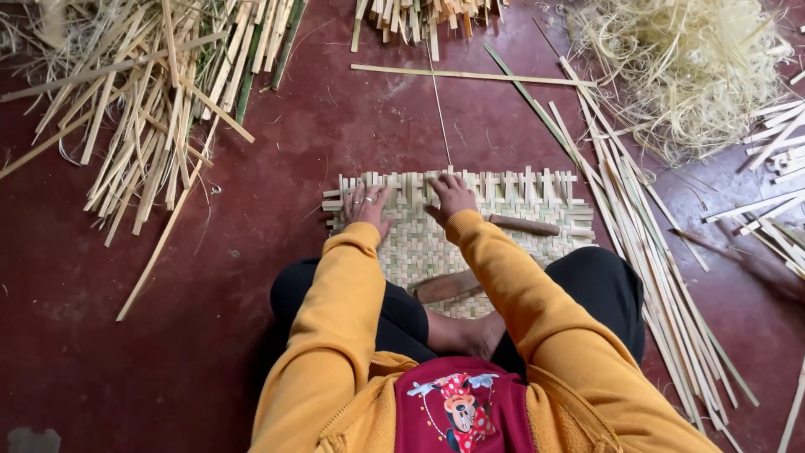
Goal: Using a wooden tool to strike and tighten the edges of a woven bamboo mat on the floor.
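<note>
Yellow sleeves (pixel 335 335) fill the bottom of the head view, running up from a red shirt front (pixel 461 411) at 6 o'clock, with black trousers (pixel 394 319) and a bare foot (pixel 474 331) just above it.

Beyond the knees, at the centre, a woven mat (pixel 419 243) lies flat on the dark red floor (pixel 126 352). Its far edge ends in a row of loose upright strip ends. The left hand (pixel 366 205) rests flat on the mat's far left part, fingers spread and open, gripping nothing. The right hand (pixel 451 195) sits just beside it toward the middle, fingers bent down and pressing on the strip ends; whether it pinches one I cannot tell.

A wooden-handled tool (pixel 524 224) lies on the mat at 3 o'clock of the right hand, and another wooden piece (pixel 446 287) lies near the foot.

Bundles of split strips (pixel 159 101) lie at 10 o'clock, long strips (pixel 646 252) at 3 o'clock, and a heap of fine shavings (pixel 688 67) at 1 o'clock.
</note>
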